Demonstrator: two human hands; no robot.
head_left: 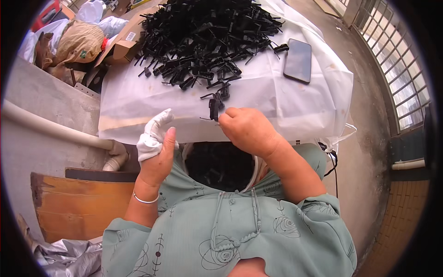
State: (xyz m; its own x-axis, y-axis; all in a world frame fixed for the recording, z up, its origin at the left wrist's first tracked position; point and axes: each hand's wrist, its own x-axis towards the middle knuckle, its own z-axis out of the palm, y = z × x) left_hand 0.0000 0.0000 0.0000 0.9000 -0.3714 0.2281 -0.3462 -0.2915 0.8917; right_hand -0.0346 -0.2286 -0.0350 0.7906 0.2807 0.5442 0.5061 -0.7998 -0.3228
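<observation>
At the table's near edge, my right hand [249,130] is closed, with its fingertips pinching a small black plastic part [213,109] that has thin prongs. A few similar parts lie just beyond it, trailing from a large pile of black plastic parts [203,39]. My left hand [158,141] is held up to the left, its fingers curved inside a white glove and its bare thumb apart from them. Nothing shows between that thumb and the fingers. Below the table edge, a round pale bucket [254,173] with dark contents stands between my knees.
White sheeting [263,87] covers the table, with a dark phone [297,61] at its right. A cardboard box [123,48] and bags [80,41] crowd the far left. A pipe [60,127] runs along the left wall. Cables [333,159] hang at the right corner.
</observation>
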